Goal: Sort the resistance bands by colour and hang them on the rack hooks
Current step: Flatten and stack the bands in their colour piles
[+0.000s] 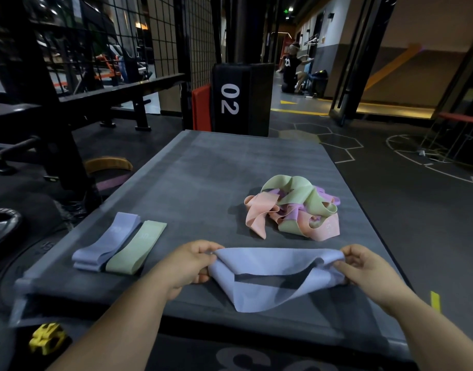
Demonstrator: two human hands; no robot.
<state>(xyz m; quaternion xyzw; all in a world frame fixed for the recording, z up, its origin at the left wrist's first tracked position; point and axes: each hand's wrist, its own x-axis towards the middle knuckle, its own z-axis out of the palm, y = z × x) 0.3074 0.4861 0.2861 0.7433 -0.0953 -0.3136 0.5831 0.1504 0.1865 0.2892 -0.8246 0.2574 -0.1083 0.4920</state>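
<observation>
While both hands pinch blue band (278, 277) taut, left hand (188, 263), right hand (363, 266): sorting step; next, flatten, lay beside folded bands (117, 243) lower left.

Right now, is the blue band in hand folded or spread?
Spread open. The blue band hangs stretched between left hand and right hand, each pinching one end; its loop gapes, grey mat showing through.

Blue band (278, 279): matt, smooth stretch cloth. Platform (203, 183): matt grey, fine ribbed texture. Grid panel (155, 36): black metal wire.
</observation>
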